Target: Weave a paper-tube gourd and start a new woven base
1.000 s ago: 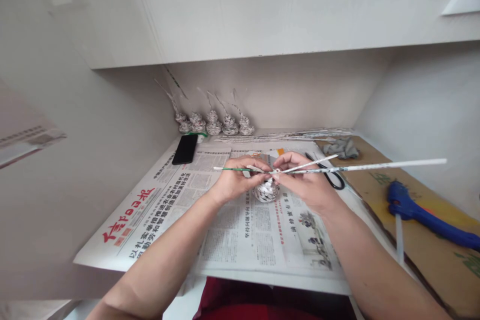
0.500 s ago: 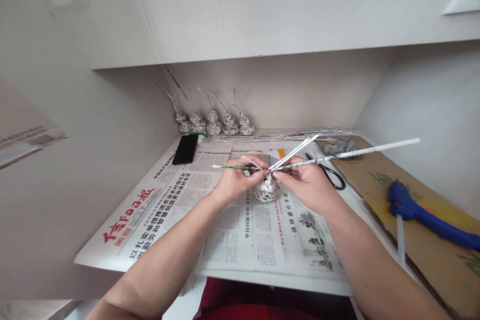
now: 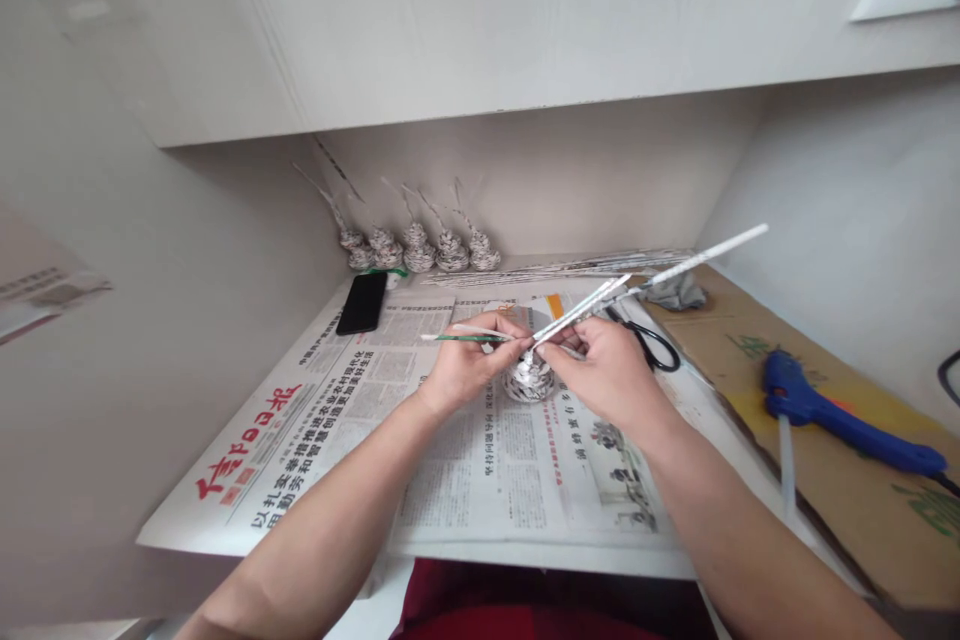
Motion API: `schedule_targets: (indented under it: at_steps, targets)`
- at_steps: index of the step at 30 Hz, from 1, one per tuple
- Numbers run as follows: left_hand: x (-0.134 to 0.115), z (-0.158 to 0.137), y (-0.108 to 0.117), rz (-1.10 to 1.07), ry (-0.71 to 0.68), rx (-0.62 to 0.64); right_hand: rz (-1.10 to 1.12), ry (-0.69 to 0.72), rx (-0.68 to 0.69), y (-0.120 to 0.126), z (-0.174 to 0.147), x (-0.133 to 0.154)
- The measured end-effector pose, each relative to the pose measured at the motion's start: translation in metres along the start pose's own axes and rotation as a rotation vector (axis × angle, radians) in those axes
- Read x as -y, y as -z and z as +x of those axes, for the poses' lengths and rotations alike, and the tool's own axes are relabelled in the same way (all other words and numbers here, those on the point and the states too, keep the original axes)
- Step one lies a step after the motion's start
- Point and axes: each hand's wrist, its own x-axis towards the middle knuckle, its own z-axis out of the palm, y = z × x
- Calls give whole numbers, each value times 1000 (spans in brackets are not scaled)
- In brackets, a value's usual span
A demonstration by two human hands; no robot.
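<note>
A small round woven form (image 3: 529,380) of rolled newspaper sits on the newspaper sheet between my hands. Several paper tubes (image 3: 585,308) rise from its top, some pointing up and right, the longest (image 3: 712,252) reaching farthest. My left hand (image 3: 480,355) is closed at the top of the form, pinching tubes there; a green-marked tube (image 3: 450,337) and a pale one stick out leftward past its fingers. My right hand (image 3: 600,360) pinches the tubes from the other side, with fingertips close to the left ones. The exact crossing of the tubes is hidden by my fingers.
Several finished gourd-shaped paper pieces (image 3: 418,248) stand at the back left, near a black phone (image 3: 363,302). Long paper tubes (image 3: 555,270) lie along the back. Black-handled scissors (image 3: 660,348), a grey cloth (image 3: 679,292) and a blue glue gun (image 3: 840,420) on cardboard (image 3: 720,340) are at right.
The longest tube has swung from a low rightward slant to a steeper one, closer to the other upright tubes. My right hand turned with it. The whole view shifted slightly.
</note>
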Motion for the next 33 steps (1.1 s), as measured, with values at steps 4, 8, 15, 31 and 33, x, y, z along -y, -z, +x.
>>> schedule_targets:
  at_steps: [4,8,15,31,33]
  targets:
    - [3,0,1,56,-30,-42,227,-96,98,-4,0,-1]
    - [7,-2,-1,63,-68,-90,280,-33,80,-10,-3,-2]
    - [2,-4,-6,127,-27,-109,246,11,8,-14,-3,-3]
    - [-5,0,8,-162,199,137,18,64,16,-8,-6,3]
    - [-6,-1,6,-166,199,119,3,54,4,-9,-7,4]
